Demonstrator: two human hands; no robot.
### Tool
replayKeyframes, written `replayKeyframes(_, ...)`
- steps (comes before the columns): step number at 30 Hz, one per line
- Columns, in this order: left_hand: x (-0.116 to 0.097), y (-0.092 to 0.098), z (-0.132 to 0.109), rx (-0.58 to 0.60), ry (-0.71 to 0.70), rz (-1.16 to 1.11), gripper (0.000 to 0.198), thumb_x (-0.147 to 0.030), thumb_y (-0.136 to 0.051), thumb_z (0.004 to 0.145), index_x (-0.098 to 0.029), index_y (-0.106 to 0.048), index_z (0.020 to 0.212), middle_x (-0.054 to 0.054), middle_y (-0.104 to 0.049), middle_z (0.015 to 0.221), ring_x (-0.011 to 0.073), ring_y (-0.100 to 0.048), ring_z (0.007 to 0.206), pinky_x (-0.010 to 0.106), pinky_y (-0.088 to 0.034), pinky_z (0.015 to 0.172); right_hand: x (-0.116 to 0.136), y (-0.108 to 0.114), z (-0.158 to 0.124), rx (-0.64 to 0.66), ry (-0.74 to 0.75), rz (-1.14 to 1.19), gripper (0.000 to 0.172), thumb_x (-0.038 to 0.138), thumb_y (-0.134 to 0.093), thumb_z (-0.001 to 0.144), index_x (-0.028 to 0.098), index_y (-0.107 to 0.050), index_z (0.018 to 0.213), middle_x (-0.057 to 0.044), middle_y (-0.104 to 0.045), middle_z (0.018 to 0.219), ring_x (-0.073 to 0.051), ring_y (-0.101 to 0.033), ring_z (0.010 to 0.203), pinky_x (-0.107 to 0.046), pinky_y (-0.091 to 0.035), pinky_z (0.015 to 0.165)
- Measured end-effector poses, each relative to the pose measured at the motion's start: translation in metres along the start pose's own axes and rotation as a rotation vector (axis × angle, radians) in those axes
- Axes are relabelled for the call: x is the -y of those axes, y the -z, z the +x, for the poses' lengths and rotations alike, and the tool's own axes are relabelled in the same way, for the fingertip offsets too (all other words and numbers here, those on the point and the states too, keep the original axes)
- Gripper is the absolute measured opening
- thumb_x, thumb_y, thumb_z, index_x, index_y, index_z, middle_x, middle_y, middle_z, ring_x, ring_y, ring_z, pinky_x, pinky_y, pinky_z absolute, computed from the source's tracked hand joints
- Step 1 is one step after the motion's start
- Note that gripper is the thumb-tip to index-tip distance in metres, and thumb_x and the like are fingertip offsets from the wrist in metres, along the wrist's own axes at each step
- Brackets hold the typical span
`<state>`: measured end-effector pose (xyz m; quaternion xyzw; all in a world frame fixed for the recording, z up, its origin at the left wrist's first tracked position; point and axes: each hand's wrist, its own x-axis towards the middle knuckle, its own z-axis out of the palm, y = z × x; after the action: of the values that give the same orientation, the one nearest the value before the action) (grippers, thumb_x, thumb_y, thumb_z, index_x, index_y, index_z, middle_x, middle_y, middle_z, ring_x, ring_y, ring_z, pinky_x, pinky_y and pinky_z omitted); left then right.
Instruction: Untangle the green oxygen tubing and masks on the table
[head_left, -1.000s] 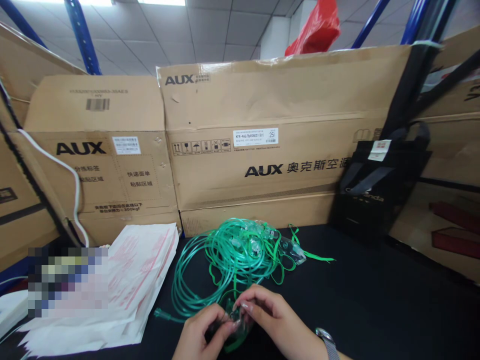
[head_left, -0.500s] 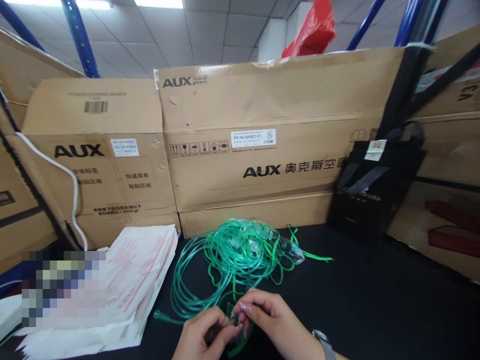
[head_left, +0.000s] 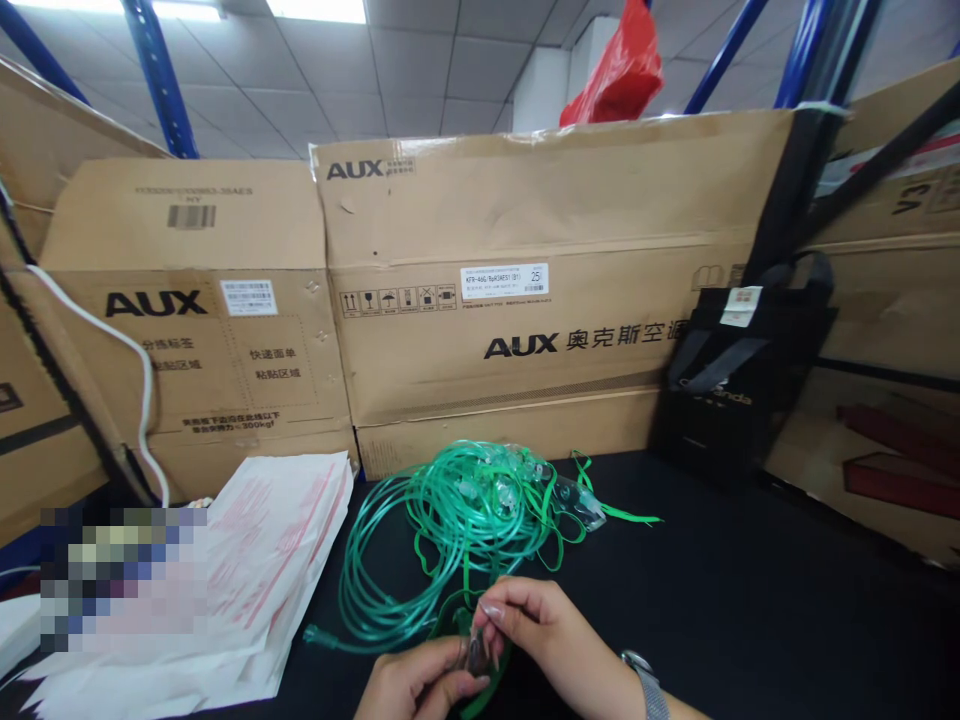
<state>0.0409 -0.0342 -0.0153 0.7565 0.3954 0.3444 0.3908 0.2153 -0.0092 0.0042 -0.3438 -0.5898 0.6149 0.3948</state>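
Two bare hands meet at the bottom centre of the frame, close above a black counter (head_left: 720,600). Between them, just right of the bottom centre, is a small clear plastic piece (head_left: 475,654), partly covered by the fingers. The left hand (head_left: 420,682) has its thumb and forefinger pressed together on the piece from the left. The right hand (head_left: 536,622) comes in from the lower right, its thumb and fingertips pinching at the upper right edge of the piece; exactly which part lies in that grip is hidden. A green strap (head_left: 491,694) shows below the fingertips, and a grey-banded watch (head_left: 651,684) circles the right wrist.

Just beyond the hands, in the lower middle of the frame, lies a loose heap of green tubing (head_left: 397,560), its coils spreading left and ending in a connector (head_left: 321,637). Clear masks (head_left: 585,507) and bright green ties are tangled in its right side. At the lower left, white paper sheets (head_left: 262,560) with pink print lie in an uneven stack.

Large AUX cardboard boxes (head_left: 420,350) stand across the middle of the frame. A black bag (head_left: 739,390) stands at the right, and a red plastic bag (head_left: 619,75) shows at the upper right.
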Motion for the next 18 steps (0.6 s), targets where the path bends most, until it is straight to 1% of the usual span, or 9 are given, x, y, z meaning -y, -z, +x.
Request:
replayKeyframes(2,0.0,-0.001,0.0,0.011,-0.003,-0.003,0.022,-0.03,-0.056,0.079,-0.024,-0.07,0.094,0.001,-0.074,0.083,0.0176,-0.067,0.08,0.017,-0.048,0.071,0.004,0.0,-0.001,0.006,0.023,-0.042,0.037,0.048,-0.061,0.071,0.012,-0.059,0.065,-0.001,-0.056,0.06,-0.01,-0.051,0.055,-0.025,-0.041,0.058)
replayKeyframes(5,0.002,-0.002,0.0,-0.045,-0.015,-0.044,0.023,-0.03,-0.055,0.079,-0.028,-0.069,0.097,-0.001,-0.074,0.086,0.0179,-0.067,0.084,0.018,-0.048,0.075,0.01,-0.001,-0.004,0.011,0.05,-0.104,0.038,0.049,-0.058,0.072,0.012,-0.058,0.063,-0.001,-0.055,0.062,-0.01,-0.051,0.057,-0.026,-0.042,0.06)
replayKeyframes(6,0.002,-0.002,0.0,-0.044,-0.015,-0.046,0.023,-0.03,-0.055,0.079,-0.028,-0.069,0.098,-0.001,-0.074,0.086,0.018,-0.067,0.085,0.019,-0.048,0.076,0.011,-0.002,-0.005,0.014,0.057,-0.123,0.038,0.05,-0.057,0.073,0.013,-0.058,0.063,-0.001,-0.054,0.063,-0.011,-0.05,0.058,-0.026,-0.042,0.06)
replayKeyframes(10,0.004,-0.001,0.0,0.013,0.03,-0.049,0.024,-0.028,-0.057,0.078,-0.028,-0.068,0.1,0.0,-0.073,0.091,0.0197,-0.065,0.091,0.023,-0.048,0.082,0.012,-0.003,-0.008,0.027,0.132,-0.242,0.037,0.047,-0.051,0.079,0.014,-0.058,0.066,-0.002,-0.052,0.068,-0.012,-0.051,0.063,-0.027,-0.042,0.063)
replayKeyframes(13,0.007,-0.001,0.0,0.022,0.069,-0.193,0.029,-0.027,-0.059,0.076,-0.027,-0.065,0.105,0.002,-0.071,0.1,0.0205,-0.063,0.094,0.028,-0.047,0.085,0.013,-0.004,-0.01,0.021,0.186,-0.36,0.033,0.043,-0.047,0.083,0.015,-0.058,0.069,-0.002,-0.051,0.072,-0.013,-0.05,0.07,-0.027,-0.042,0.067)
replayKeyframes(16,0.012,-0.003,0.0,0.043,0.095,-0.378,0.036,-0.03,-0.062,0.074,-0.025,-0.061,0.11,0.005,-0.067,0.108,0.0219,-0.061,0.099,0.034,-0.045,0.089,0.015,-0.003,-0.012,0.045,0.222,-0.487,0.023,0.038,-0.055,0.08,0.016,-0.057,0.072,-0.001,-0.051,0.076,-0.013,-0.05,0.073,-0.025,-0.042,0.069)
replayKeyframes(18,0.016,-0.006,0.0,0.033,0.105,-0.459,0.039,-0.033,-0.064,0.072,-0.024,-0.061,0.11,0.007,-0.066,0.111,0.023,-0.06,0.101,0.038,-0.044,0.091,0.015,-0.002,-0.013,0.063,0.246,-0.561,0.017,0.033,-0.058,0.079,0.017,-0.057,0.074,-0.001,-0.051,0.078,-0.012,-0.05,0.074,-0.024,-0.042,0.068)
